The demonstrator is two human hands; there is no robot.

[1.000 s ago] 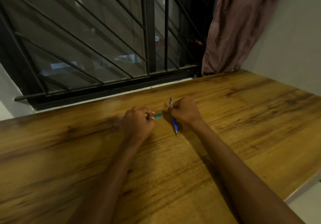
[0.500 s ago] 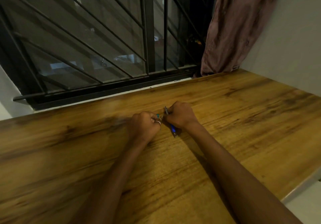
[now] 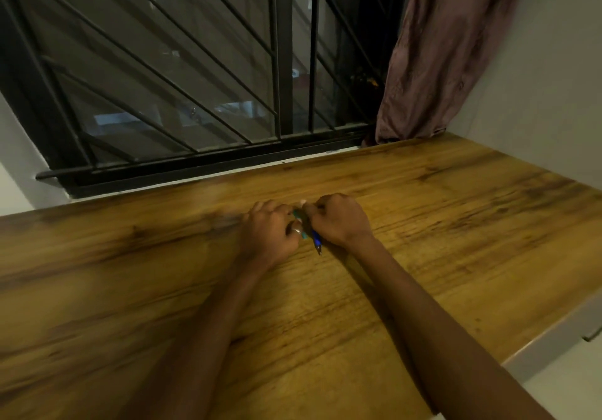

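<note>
My right hand [image 3: 338, 219] is curled round a blue pen [image 3: 316, 241] whose dark tip points toward me just above the wooden table [image 3: 423, 240]. My left hand [image 3: 268, 230], with a ring on one finger, is curled and pinches a small teal piece [image 3: 300, 224], perhaps a cap. The two hands touch each other in the middle of the table. Most of the pen's barrel is hidden inside the right fist.
A black barred window [image 3: 195, 77] runs along the table's far edge. A mauve curtain [image 3: 436, 51] hangs at the back right beside a pale wall [image 3: 547, 93]. The table's near right edge [image 3: 553, 338] drops off to a light floor.
Both hands have drawn together until they touch. The pen has slid deeper into the right fist, so its upper end no longer sticks out, and the teal piece now sits against the pen.
</note>
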